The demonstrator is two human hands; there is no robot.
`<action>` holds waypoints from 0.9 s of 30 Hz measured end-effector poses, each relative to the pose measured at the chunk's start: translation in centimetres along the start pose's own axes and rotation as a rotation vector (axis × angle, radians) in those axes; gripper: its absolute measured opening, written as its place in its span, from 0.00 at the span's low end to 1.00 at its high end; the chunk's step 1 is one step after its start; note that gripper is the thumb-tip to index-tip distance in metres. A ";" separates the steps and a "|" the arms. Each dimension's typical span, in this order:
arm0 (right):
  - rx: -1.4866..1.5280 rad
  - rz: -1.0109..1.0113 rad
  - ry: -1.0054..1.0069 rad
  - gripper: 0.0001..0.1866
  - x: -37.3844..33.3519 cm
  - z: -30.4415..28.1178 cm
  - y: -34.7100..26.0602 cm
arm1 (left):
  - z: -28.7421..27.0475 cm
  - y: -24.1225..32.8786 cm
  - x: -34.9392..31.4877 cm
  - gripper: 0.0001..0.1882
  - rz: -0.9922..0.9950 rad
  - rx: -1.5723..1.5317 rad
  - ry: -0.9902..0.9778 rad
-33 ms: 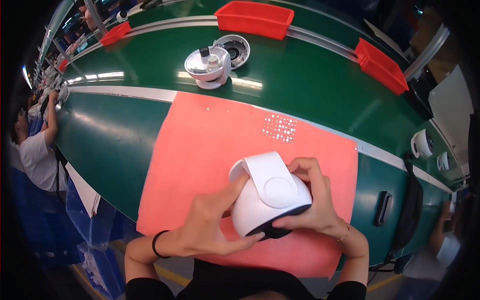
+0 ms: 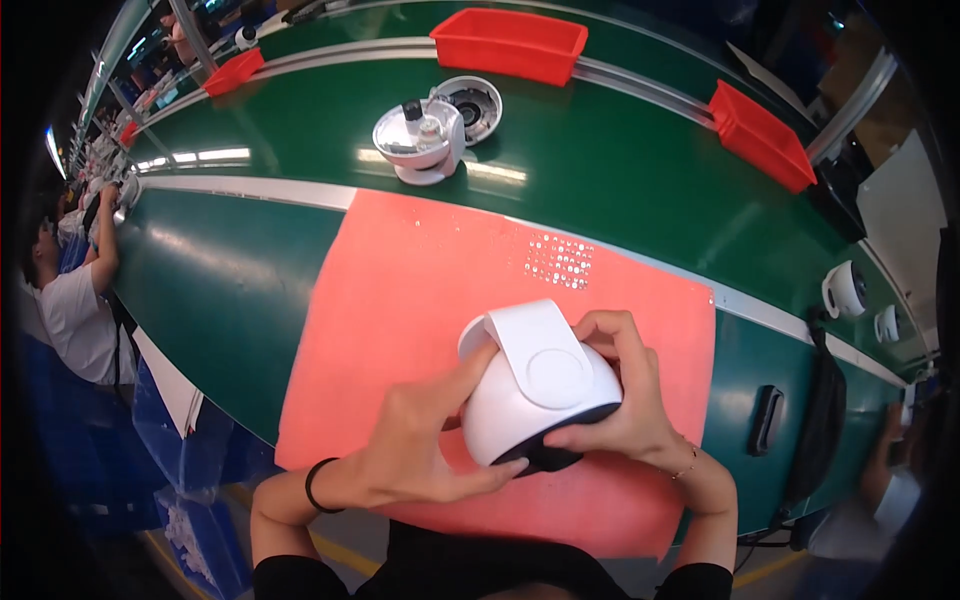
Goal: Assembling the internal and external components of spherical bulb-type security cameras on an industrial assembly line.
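Observation:
Both hands grip a white, rounded security camera (image 2: pixel 495 402), tilted above a pink mat. A broad white bracket with a round cap (image 2: pixel 558 377) curves over its upper side. The black face (image 2: pixel 550 456) points down toward me, mostly hidden. My left hand (image 2: pixel 425 430) holds the left side, its thumb tip at the black rim's lower edge. My right hand (image 2: pixel 630 400) wraps the right side, fingers behind the shell and thumb across the black part. Small shiny screws (image 2: pixel 560 262) stand in rows on the mat (image 2: pixel 400 300).
Beyond the mat, an opened white camera (image 2: pixel 420 150) stands beside a round shell part (image 2: pixel 472 108) on the green belt. Red trays (image 2: pixel 508 45) line the far rail. A dark oblong object (image 2: pixel 766 420) lies at right, near two white cameras (image 2: pixel 848 290). Another person (image 2: pixel 80 310) works at far left.

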State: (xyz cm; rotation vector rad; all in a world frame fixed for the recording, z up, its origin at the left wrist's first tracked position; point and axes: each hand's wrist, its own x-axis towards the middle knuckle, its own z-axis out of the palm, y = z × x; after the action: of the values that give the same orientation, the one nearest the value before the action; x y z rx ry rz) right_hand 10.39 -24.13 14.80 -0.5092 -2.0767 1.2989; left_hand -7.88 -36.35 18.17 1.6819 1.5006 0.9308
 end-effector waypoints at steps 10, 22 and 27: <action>0.259 -0.083 0.108 0.53 5.8 -0.4 -2.5 | -3.7 -4.9 6.4 0.41 0.215 -0.755 0.210; -0.013 -0.215 0.613 0.50 10.1 -0.4 1.7 | 0.7 -3.5 18.0 0.40 0.105 -1.192 0.582; 0.680 0.279 0.643 0.38 10.9 -4.5 5.7 | 1.0 -5.7 21.7 0.35 -0.141 -1.251 0.050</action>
State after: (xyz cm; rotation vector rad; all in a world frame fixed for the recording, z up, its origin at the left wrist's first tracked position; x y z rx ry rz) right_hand 5.51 -11.99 14.37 -0.7816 -0.9883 1.6194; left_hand -8.24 -14.20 14.20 0.6215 0.6950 1.3993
